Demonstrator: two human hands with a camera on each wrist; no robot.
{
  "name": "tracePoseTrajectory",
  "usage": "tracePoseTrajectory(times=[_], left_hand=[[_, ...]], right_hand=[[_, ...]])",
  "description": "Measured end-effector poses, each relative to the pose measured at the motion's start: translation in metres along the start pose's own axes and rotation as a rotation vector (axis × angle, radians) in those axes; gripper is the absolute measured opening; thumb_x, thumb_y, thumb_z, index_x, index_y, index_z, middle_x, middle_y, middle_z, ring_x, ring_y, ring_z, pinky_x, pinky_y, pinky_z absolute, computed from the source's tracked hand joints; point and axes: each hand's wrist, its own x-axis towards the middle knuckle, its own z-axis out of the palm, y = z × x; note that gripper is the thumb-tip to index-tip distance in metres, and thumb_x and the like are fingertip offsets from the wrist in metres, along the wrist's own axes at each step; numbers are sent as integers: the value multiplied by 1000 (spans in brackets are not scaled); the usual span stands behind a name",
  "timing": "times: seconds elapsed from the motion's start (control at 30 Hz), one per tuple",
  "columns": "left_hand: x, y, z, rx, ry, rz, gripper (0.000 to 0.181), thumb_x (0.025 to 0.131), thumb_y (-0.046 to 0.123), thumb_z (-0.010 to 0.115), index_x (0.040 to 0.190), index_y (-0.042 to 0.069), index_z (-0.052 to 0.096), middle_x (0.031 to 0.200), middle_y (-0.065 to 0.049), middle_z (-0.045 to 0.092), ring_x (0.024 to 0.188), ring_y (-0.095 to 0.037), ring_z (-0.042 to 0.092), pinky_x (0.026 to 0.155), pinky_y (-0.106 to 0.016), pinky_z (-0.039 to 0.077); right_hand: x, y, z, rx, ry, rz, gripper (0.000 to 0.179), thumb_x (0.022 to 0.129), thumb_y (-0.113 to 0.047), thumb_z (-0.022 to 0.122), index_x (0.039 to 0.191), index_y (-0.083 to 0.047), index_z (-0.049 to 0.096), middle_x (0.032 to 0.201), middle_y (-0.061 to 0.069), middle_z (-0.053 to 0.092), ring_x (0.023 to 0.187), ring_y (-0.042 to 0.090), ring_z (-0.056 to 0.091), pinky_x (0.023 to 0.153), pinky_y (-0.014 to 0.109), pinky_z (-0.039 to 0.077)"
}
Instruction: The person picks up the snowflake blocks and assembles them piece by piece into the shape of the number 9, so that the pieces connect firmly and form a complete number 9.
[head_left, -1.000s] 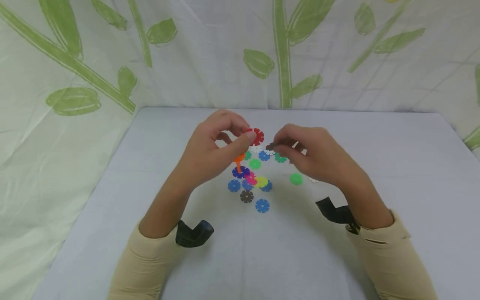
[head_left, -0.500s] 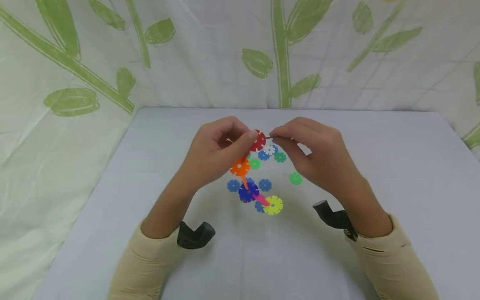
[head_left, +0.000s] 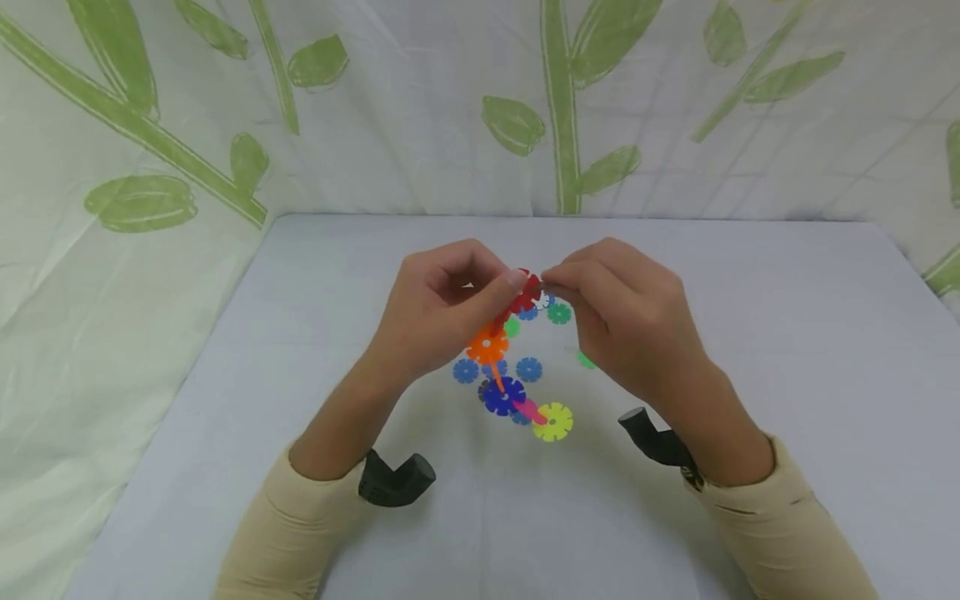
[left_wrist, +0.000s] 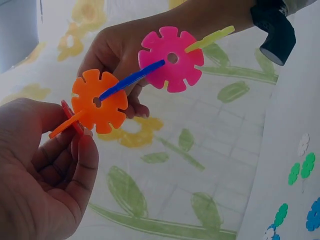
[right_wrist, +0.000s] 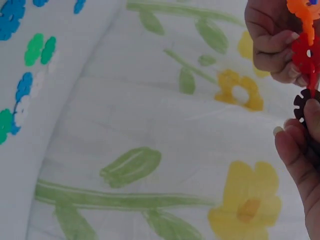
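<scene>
A chain of slotted snowflake discs hangs from my left hand, whose thumb and fingers pinch it at a red disc. Below the red come an orange disc, a dark blue disc, a pink disc and a yellow disc, slotted into one another at angles. My right hand pinches a dark brown disc between thumb and fingers. In the right wrist view, the brown disc's edge meets a red piece of the chain. Both hands are raised over the table, fingertips close together.
Loose discs lie on the white table beneath the hands, among them blue, green and white ones. A white cloth with green leaf prints hangs behind the table. Each wrist wears a black camera mount.
My right hand has brought the brown disc leftward to the red disc. The left hand has shifted slightly right and nearer, and the chain now hangs lower, its yellow end further to the right.
</scene>
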Motion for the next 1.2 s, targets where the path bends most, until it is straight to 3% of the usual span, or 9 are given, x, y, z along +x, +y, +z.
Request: tracePoseTrajectory(times=[0.2,0.4,0.57,0.7,0.83,0.93,1.07,1.13,1.2], left_hand=[[0,1,-3,15,-19,-13,8,96,5,62,92,-1,67,83,-4,67,69,-22,63,59,-32,55],[1,1,-4,-55,-136,-104,8,100,4,56,106,0,59,96,-9,67,89,-24,67,78,-40,57],[1,-1,-2,-80,-190,-193,23,97,9,64,118,6,55,101,-7,68,92,-25,68,79,-42,58],[1,-1,-4,-7,-176,-172,35,93,8,70,125,6,57,106,-4,68,95,-20,69,80,-40,58],[0,4,-10,65,-137,-130,37,93,7,71,128,6,58,112,-2,65,99,-16,66,81,-37,58],[-1,9,-15,92,-110,-99,35,93,6,69,127,5,59,114,-2,64,100,-17,64,80,-38,58],[-1,10,-18,124,-70,-75,33,93,8,70,124,5,59,112,-1,64,97,-16,64,77,-38,58],[0,9,-18,127,-60,-68,32,93,9,70,123,5,59,111,-1,64,95,-16,64,76,-37,58],[0,9,-17,119,-60,-66,31,93,10,70,122,6,60,110,-1,64,93,-16,64,75,-38,58]], right_hand=[[1,-1,0,20,-1,-14,18,81,11,76,95,3,69,84,13,68,79,26,66,65,39,57],[2,-1,0,16,-19,-17,18,81,3,79,97,4,70,86,12,68,81,26,65,65,37,56],[0,1,1,40,-22,14,24,78,6,81,100,4,70,89,13,68,85,27,65,66,39,57],[-4,10,7,44,-87,66,31,83,3,78,111,5,66,93,15,67,85,26,65,68,38,58],[-15,26,24,94,-320,234,29,88,-1,75,115,1,65,94,9,67,83,21,63,70,34,57],[-27,30,44,173,-631,377,23,88,-5,76,110,-6,69,91,0,67,82,16,61,72,30,55],[-38,21,70,265,-1027,611,17,89,-25,78,103,-18,70,83,-6,65,80,12,61,73,28,54],[-42,14,79,258,-1122,669,19,89,-32,78,102,-23,69,84,-9,64,83,11,61,74,28,53],[-45,7,84,227,-1157,672,19,90,-32,76,104,-24,67,87,-8,63,86,12,60,76,29,53]])
